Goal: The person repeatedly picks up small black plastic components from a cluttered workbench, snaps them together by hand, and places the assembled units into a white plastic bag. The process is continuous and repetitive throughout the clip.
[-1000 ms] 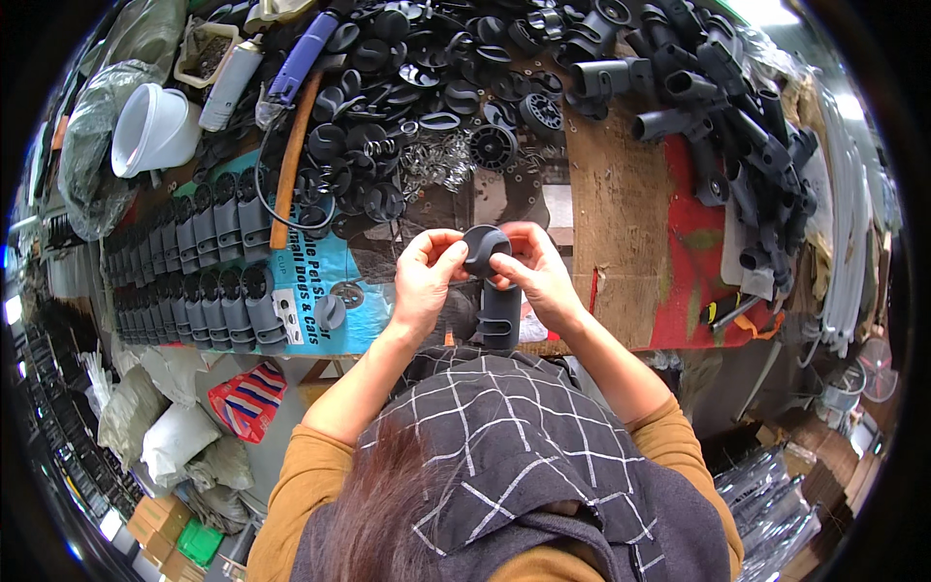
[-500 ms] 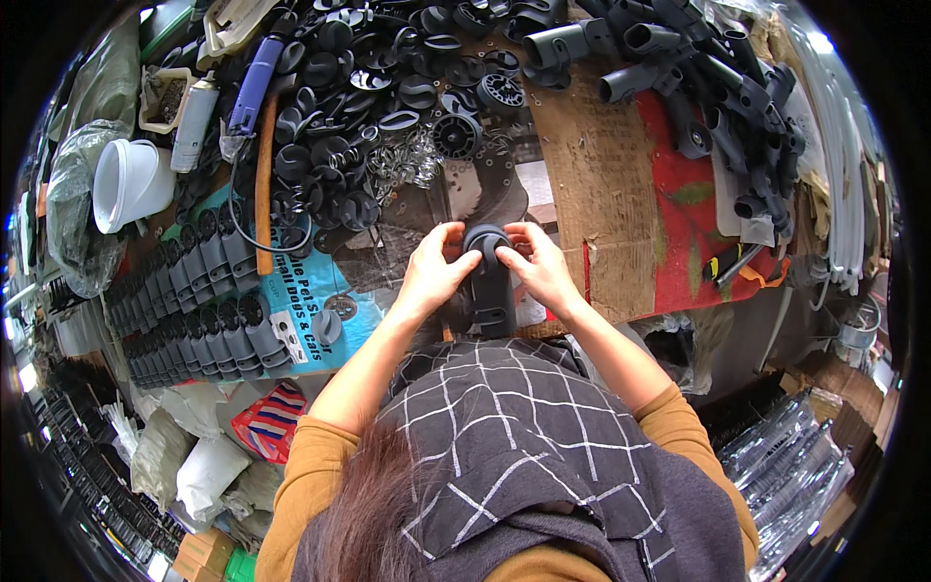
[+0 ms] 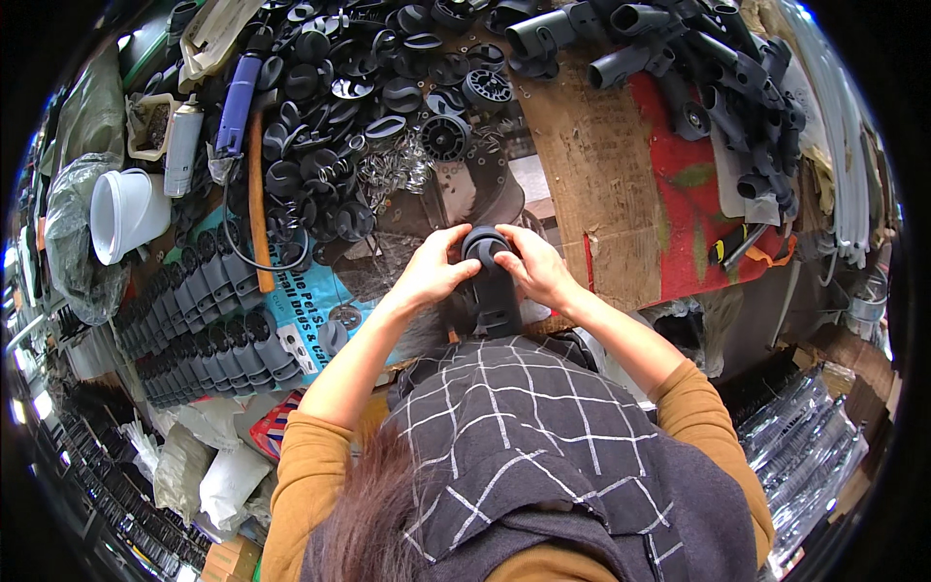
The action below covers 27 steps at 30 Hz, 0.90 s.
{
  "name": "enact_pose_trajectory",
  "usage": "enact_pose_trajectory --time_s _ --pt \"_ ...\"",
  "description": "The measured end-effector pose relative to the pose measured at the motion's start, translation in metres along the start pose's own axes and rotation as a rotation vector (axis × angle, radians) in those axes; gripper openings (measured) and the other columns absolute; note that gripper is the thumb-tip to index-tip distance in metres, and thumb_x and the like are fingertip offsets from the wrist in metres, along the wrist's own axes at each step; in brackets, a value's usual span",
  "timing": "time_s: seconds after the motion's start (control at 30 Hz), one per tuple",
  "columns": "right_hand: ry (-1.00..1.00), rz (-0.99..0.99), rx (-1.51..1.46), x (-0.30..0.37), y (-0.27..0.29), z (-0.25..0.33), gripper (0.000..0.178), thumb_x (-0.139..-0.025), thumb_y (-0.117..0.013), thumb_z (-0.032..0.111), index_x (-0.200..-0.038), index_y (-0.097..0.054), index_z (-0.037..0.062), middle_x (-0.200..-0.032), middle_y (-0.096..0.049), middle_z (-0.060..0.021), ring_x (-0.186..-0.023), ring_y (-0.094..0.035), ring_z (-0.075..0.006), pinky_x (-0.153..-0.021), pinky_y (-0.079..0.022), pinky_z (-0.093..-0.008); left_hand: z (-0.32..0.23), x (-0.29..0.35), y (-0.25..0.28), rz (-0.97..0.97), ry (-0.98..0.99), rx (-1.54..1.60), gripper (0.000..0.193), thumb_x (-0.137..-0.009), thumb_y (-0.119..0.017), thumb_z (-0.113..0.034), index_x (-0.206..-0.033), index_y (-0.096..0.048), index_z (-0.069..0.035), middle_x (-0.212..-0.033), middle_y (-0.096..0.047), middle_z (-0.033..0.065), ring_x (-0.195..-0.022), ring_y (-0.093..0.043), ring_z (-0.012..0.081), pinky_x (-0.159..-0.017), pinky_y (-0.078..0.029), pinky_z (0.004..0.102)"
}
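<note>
At the table's near edge stands a dark grey plastic handle-shaped housing (image 3: 498, 303) with a round black knob (image 3: 484, 246) at its far end. My left hand (image 3: 438, 269) grips that round end from the left, fingers curled round the rim and thumb on top. From the right, my right hand (image 3: 535, 269) holds it the same way, its thumb pressing on the knob. Both hands are closed on the part, and the undersides of the fingers are hidden. Just beyond lie loose metal springs (image 3: 402, 167) and a black spoked wheel (image 3: 445, 138).
Many black round knobs (image 3: 401, 95) heap at the back. Rows of grey housings (image 3: 208, 291) stand at left, near a wooden stick (image 3: 258, 204), a purple tool (image 3: 239, 105), a spray can (image 3: 183, 150) and a white bucket (image 3: 124, 215). Grey tubular handles (image 3: 722, 73) pile at back right, beyond cardboard (image 3: 606, 184).
The whole view has shifted and turned slightly. Both hands keep their hold on the housing's round end, with only a small shift of the fingers and thumbs.
</note>
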State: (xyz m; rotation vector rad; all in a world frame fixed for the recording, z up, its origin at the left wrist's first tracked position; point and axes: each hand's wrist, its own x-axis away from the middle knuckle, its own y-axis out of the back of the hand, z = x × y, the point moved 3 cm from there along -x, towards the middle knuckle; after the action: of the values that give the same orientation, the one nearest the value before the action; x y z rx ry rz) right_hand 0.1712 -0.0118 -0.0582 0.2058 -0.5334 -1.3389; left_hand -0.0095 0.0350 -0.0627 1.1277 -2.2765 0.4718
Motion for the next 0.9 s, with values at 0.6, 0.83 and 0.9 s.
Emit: enact_pose_trajectory --time_s 0.6,0.83,0.9 --pt "-0.340 -0.031 -0.152 -0.021 -0.013 -0.012 0.039 -0.082 -0.067 0.039 -0.097 -0.066 0.0025 -0.095 -0.065 -0.0155 -0.089 -0.063 -0.0281 -0.080 -0.049 -0.0375 -0.001 -0.023 0.003 -0.037 -0.040 -0.390 0.059 -0.062 -0.081 -0.014 -0.113 -0.055 0.004 -0.104 -0.059 0.0157 -0.092 -0.061 0.0239 -0.083 -0.051 0.0337" --pt "-0.240 -0.240 -0.078 0.005 -0.004 0.018 0.064 -0.078 -0.070 0.046 -0.118 -0.052 -0.0008 -0.103 -0.063 -0.0179 -0.095 -0.062 -0.0320 -0.085 -0.047 -0.0392 -0.022 -0.005 0.003 -0.408 -0.124 -0.358 0.061 -0.061 -0.085 -0.029 -0.106 -0.057 0.001 -0.099 -0.053 0.0117 -0.085 -0.056 0.0211 -0.079 -0.049 0.0330" --pt "-0.325 -0.025 -0.113 0.022 -0.005 0.033 0.075 -0.078 -0.069 0.051 -0.125 -0.045 -0.0018 -0.116 -0.060 -0.0215 -0.108 -0.059 -0.0333 -0.091 -0.045 -0.0410 -0.044 0.006 0.007 -0.536 -0.281 -0.304 0.060 -0.065 -0.084 -0.032 -0.107 -0.056 0.001 -0.097 -0.050 0.0080 -0.081 -0.054 0.0187 -0.078 -0.048 0.0309"
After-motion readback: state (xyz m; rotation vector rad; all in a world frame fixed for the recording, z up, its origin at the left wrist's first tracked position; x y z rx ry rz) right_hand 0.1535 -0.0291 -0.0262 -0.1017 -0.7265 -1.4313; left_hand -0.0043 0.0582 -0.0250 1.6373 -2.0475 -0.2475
